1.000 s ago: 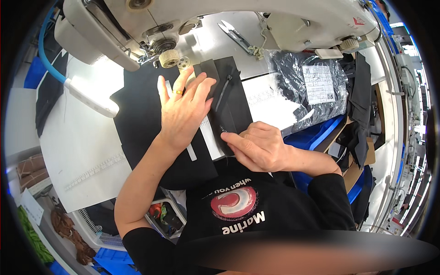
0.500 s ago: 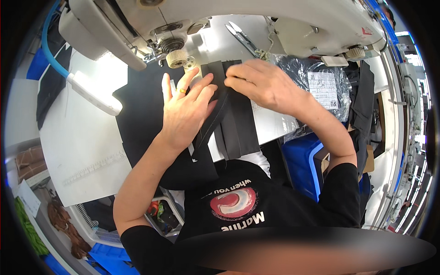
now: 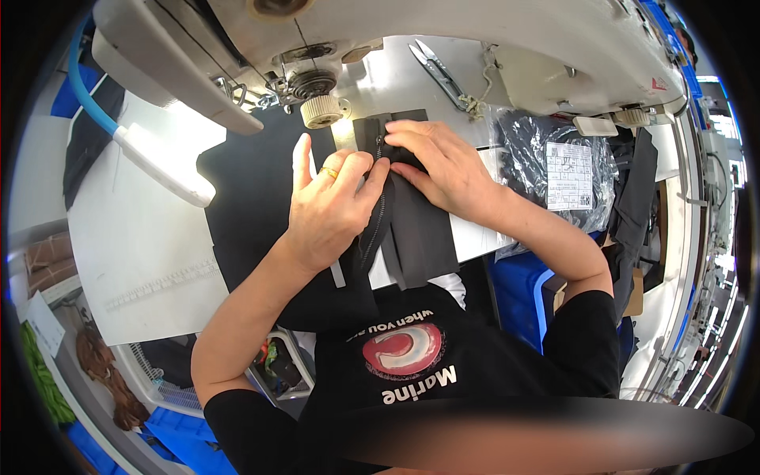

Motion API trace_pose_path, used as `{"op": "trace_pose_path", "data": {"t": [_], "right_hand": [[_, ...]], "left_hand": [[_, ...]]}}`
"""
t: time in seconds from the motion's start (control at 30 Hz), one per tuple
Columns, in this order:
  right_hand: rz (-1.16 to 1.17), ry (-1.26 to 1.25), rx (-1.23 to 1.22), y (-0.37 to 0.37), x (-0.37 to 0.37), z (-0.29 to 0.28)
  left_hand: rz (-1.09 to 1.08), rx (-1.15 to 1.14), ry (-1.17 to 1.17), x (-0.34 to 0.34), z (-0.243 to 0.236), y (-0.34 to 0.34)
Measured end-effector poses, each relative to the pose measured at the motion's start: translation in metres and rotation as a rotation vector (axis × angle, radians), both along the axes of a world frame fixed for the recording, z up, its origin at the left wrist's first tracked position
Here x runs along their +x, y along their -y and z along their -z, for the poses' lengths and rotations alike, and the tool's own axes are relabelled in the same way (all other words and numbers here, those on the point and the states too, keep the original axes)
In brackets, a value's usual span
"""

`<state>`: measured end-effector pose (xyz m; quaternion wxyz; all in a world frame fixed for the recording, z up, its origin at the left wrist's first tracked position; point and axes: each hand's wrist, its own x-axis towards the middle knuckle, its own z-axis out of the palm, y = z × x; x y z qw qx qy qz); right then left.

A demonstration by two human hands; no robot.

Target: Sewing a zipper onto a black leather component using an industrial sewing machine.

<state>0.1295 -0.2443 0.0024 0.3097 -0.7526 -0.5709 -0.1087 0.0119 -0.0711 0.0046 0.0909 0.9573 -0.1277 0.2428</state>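
- The left hand (image 3: 328, 210) lay near the centre of the frame, palm down on the black fabric (image 3: 253, 206), its forefinger stretched up toward the sewing machine (image 3: 443, 39) and the other fingers curled onto the zipper (image 3: 376, 226)
- A gold ring (image 3: 329, 172) sat on one of its fingers
- The right hand (image 3: 443, 162), just right of centre, pressed flat with fingers closed together on the top end of the zipper strip, its fingertips touching those of the left hand
- The zipper ran from upper centre, just below the machine's knurled wheel (image 3: 321, 112), down toward the person's chest, with a dark fabric panel (image 3: 423, 237) beside it on the right
- A pair of snips (image 3: 439, 71) lay on the machine bed at upper centre
- A clear bag of dark goods with a white label (image 3: 566, 170) rested at the right
- A white lamp tube (image 3: 162, 166) slanted across the upper left
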Motion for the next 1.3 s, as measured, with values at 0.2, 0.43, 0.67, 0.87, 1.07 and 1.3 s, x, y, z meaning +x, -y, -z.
{"op": "trace_pose_path", "data": {"t": [0.2, 0.43, 0.67, 0.87, 1.07, 1.3], "right_hand": [[0.014, 0.097, -0.013, 0.002, -0.004, -0.002], [0.030, 0.124, -0.019, 0.003, -0.005, 0.001], [0.028, 0.158, -0.047, 0.000, -0.005, -0.004], [0.035, 0.129, -0.064, 0.001, -0.006, -0.001], [0.039, 0.114, -0.070, -0.002, -0.006, -0.006], [0.048, 0.110, -0.138, 0.002, -0.006, 0.000]], "left_hand": [[-0.085, 0.105, 0.045, -0.006, 0.004, 0.006], [-0.100, 0.120, 0.041, -0.003, 0.004, 0.007], [-0.112, 0.123, -0.002, 0.000, 0.001, 0.004], [-0.083, 0.101, 0.027, 0.001, 0.002, 0.004], [-0.061, 0.099, 0.067, 0.000, 0.003, 0.004], [-0.026, -0.140, -0.098, 0.006, -0.007, -0.005]]}}
